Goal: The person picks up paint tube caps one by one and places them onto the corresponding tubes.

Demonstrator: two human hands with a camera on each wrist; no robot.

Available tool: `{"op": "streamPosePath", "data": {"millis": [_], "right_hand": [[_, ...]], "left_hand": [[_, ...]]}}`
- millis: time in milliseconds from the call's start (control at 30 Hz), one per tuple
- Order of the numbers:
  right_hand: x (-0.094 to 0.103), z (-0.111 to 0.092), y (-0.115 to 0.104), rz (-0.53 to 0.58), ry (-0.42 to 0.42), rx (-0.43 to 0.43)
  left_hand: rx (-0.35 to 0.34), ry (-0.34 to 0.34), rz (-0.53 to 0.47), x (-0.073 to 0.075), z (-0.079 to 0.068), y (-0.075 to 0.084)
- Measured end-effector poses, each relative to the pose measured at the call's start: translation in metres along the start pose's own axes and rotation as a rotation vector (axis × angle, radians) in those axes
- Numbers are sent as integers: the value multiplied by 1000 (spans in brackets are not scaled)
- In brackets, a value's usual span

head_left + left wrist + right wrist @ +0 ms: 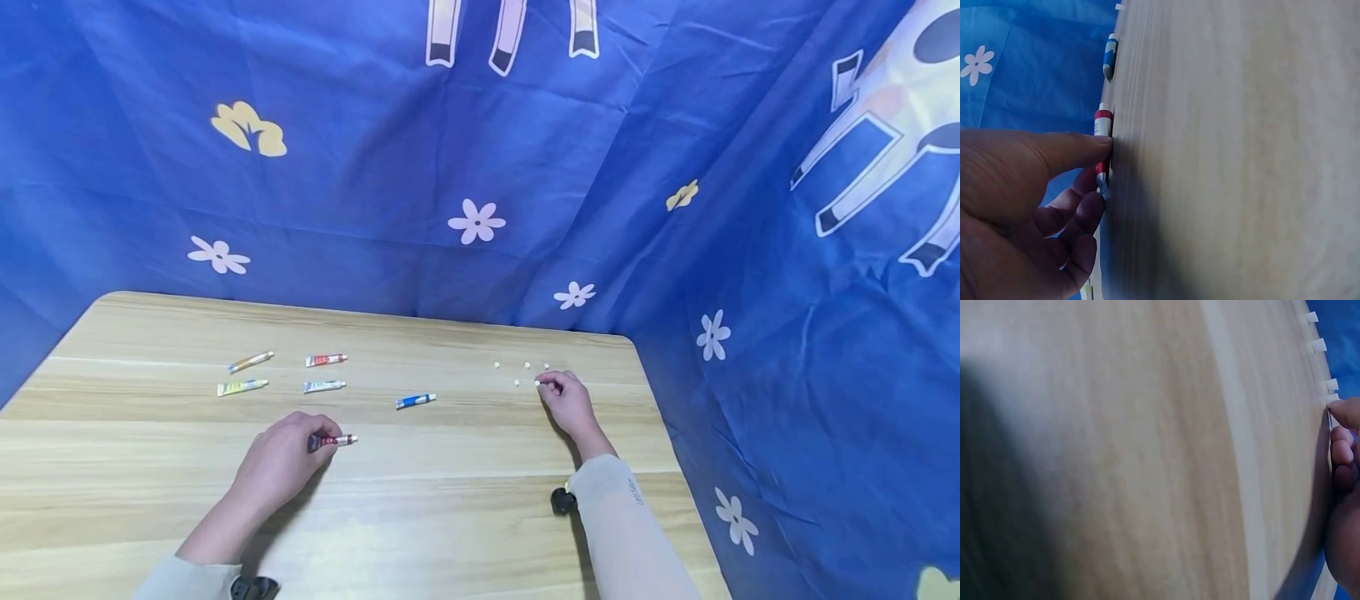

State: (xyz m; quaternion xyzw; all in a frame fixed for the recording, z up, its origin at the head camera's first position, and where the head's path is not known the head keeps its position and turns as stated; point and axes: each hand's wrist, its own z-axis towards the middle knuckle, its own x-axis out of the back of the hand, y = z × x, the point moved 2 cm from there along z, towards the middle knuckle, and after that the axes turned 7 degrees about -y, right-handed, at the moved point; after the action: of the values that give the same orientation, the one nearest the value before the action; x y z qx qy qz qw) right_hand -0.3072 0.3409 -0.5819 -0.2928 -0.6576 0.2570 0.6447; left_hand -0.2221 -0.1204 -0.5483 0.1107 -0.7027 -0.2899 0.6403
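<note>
My left hand [283, 457] pinches a small paint tube [347, 440] with red and white bands between thumb and fingers. Its white tip points right, low over the table; in the left wrist view the thumb covers part of the tube [1103, 125]. My right hand [572, 407] is at the right side of the table, thumb and forefinger pinching a small white cap [537, 383]. Around those fingertips lie several more white caps [527, 365]. A blue paint tube [416, 401] lies between my hands.
On the left of the wooden table [480, 533] lie a brown tube [251, 362], a yellow tube [242, 387], a red tube [326, 360] and a pale blue tube [324, 386]. Blue patterned cloth [360, 192] hangs behind the table and along its right side.
</note>
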Motion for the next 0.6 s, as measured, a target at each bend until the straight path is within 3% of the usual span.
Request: {"op": "streamPosePath", "data": {"millis": [600], "right_hand": [[-2,0,1,2,15,9]], "left_hand": [[24,-15,-28,-3,0,-4]]}}
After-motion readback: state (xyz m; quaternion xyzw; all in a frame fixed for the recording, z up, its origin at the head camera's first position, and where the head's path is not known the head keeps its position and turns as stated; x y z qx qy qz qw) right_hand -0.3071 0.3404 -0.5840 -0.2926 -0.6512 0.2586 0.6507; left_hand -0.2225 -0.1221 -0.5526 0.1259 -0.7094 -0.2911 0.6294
